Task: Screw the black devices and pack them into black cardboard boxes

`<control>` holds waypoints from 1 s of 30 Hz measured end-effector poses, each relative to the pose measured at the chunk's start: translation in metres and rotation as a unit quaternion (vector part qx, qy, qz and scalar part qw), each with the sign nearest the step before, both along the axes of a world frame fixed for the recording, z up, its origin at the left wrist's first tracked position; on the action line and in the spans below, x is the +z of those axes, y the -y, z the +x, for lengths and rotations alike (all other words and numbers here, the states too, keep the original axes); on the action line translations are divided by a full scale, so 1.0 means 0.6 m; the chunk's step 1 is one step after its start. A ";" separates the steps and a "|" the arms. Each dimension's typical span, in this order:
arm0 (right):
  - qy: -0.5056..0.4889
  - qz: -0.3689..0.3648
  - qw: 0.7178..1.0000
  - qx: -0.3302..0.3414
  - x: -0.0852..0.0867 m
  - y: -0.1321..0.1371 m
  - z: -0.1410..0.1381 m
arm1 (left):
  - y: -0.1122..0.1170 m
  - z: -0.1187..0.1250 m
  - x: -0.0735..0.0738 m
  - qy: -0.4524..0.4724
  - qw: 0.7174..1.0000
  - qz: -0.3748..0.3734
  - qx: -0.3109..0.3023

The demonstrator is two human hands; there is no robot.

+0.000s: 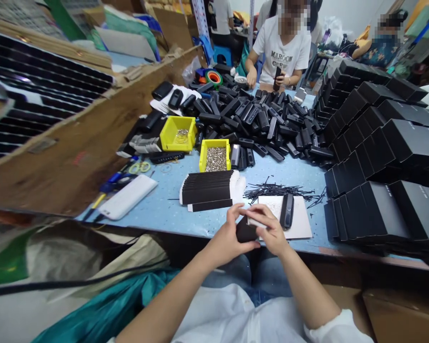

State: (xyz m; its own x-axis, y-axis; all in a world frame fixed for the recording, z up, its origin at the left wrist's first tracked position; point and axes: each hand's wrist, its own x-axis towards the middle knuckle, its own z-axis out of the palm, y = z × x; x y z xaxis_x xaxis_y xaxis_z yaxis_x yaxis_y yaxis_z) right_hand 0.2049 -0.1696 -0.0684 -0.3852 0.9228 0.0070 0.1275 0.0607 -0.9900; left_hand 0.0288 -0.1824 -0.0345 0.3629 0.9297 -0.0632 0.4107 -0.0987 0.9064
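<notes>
Both my hands meet at the near edge of the blue table [157, 209]. My left hand [229, 238] and my right hand [268, 228] are closed together on a small black flat piece [246, 232], fingers pinching its top edge. Just beyond them lies a white sheet [302, 221] with a black oblong device [287, 210] on it. A fanned stack of black cards with white backing [209, 189] lies to the left of the sheet. Loose thin black ties [275, 190] are scattered behind the sheet.
Two yellow bins [178, 133] [215, 155] hold small metal parts. A heap of black devices [257, 119] covers the table's far half. Folded black boxes [379, 157] are stacked at right. A white case [127, 196], scissors [140, 167] and cardboard [75, 147] lie at left. A person in a white shirt [282, 52] works opposite.
</notes>
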 end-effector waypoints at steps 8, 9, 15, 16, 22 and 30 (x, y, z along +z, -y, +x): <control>0.118 0.041 0.992 -0.013 0.011 0.017 0.006 | -0.011 0.025 -0.014 0.045 0.995 -0.088 0.011; 0.150 0.078 0.986 0.012 0.009 0.011 0.022 | -0.014 0.020 -0.018 0.046 0.995 -0.089 0.023; 0.440 0.104 0.887 0.100 -0.002 -0.045 0.188 | -0.039 -0.049 -0.048 0.257 0.906 -0.309 0.134; 0.448 0.093 0.884 0.101 -0.004 -0.048 0.205 | -0.045 -0.057 -0.055 0.325 0.866 -0.347 0.154; 0.088 0.058 0.972 -0.208 0.011 -0.034 0.131 | -0.063 -0.003 -0.079 0.529 0.663 -0.353 0.394; 0.045 0.107 0.981 -0.156 0.019 -0.026 -0.016 | -0.003 0.009 -0.057 0.315 0.890 -0.189 0.270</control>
